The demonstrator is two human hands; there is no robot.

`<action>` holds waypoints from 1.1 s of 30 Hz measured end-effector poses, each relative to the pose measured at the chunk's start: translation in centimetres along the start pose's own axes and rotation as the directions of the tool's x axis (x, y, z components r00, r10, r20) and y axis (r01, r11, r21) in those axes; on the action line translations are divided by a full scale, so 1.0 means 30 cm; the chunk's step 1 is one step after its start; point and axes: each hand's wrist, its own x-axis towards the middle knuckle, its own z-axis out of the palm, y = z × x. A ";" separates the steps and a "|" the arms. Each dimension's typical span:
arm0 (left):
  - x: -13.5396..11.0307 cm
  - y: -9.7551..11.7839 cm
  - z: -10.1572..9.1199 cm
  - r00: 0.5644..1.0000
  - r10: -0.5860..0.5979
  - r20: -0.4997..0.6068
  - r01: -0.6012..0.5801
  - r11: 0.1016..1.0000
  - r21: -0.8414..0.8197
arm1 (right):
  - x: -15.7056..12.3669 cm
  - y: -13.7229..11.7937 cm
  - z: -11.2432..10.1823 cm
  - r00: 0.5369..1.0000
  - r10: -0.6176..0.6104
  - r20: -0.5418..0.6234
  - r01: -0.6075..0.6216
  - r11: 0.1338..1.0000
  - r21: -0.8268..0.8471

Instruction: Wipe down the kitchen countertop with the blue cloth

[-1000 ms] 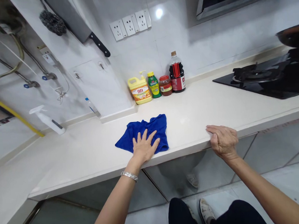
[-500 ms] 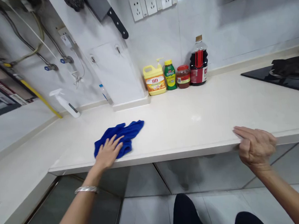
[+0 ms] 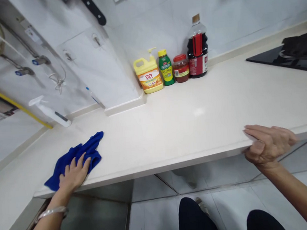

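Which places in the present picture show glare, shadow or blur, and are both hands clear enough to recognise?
Head view: a pale glare patch lies on the counter; head view: a soft grey shadow darkens the wall at upper right; head view: the stove looks smeared; head view: the left hand and right hand are slightly soft but recognisable.

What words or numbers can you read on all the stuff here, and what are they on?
"立白": big red characters on the yellow jug; its smaller print is too small to read.
Green bottle: label writing too blurred to read.
Red-lidded jar: label print too small.
Dark bottle: label marks too blurred.
Blue cloth: no writing shows.
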 end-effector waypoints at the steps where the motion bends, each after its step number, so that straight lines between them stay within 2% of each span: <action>1: -0.029 0.050 -0.012 0.999 -0.030 0.023 0.031 0.999 -0.015 | -0.009 -0.001 -0.002 0.999 0.031 0.044 -0.031 1.000 -0.004; 2: -0.061 0.105 -0.022 0.998 -0.024 0.049 0.025 0.999 -0.022 | -0.018 -0.003 -0.004 0.995 0.065 0.077 -0.065 0.998 -0.010; 4: -0.128 0.223 -0.041 0.997 0.066 0.046 -0.066 0.998 -0.005 | -0.025 -0.008 -0.007 0.986 0.116 0.122 -0.115 0.993 -0.015; 8: -0.250 0.473 -0.078 0.976 0.215 0.032 -0.217 0.975 0.051 | 0.014 -0.032 -0.013 0.987 0.113 0.112 -0.119 0.992 0.048; 12: -0.356 0.718 -0.128 0.939 0.341 0.048 -0.343 0.939 0.040 | 0.069 -0.062 -0.019 0.988 0.123 0.088 -0.130 0.989 0.073; 16: -0.457 0.938 -0.173 0.857 0.511 0.063 -0.511 0.859 -0.017 | 0.075 -0.073 -0.019 0.979 0.170 0.111 -0.175 0.984 0.037; 22: -0.620 1.219 -0.199 0.687 0.725 0.047 -0.715 0.686 -0.134 | 0.037 -0.048 -0.014 0.972 0.161 0.169 -0.169 0.985 0.030; 25: -0.699 1.311 -0.195 0.580 0.814 -0.015 -0.801 0.567 -0.193 | 0.028 -0.036 -0.019 0.975 0.130 0.180 -0.143 0.988 0.058; 27: -0.729 1.335 -0.192 0.520 0.852 -0.060 -0.838 0.495 -0.229 | 0.027 -0.030 -0.027 0.977 0.110 0.182 -0.126 0.989 0.077; 30: -0.722 1.316 -0.195 0.467 0.881 -0.078 -0.864 0.436 -0.251 | 0.029 -0.018 -0.044 0.966 0.098 0.240 -0.123 0.988 0.091; 33: -0.656 1.249 -0.201 0.422 0.904 -0.068 -0.883 0.393 -0.258 | 0.031 -0.005 -0.062 0.953 0.064 0.298 -0.098 0.990 0.100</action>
